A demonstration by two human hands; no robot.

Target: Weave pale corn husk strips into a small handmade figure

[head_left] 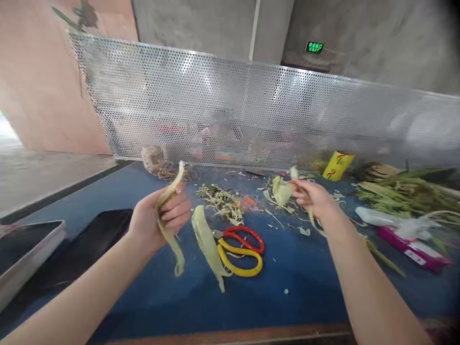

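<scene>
While hands [172,211] [314,195] hold pale strips [161,208], scissors [247,273] between, scraps [222,202] beyond, screen [215,100] behind

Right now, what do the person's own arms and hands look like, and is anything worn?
The left hand and right hand are ungloved, with no rings that I can make out. The left forearm and right forearm are bare, with no sleeve, watch or bracelet showing. Anything higher is out of frame.
</scene>
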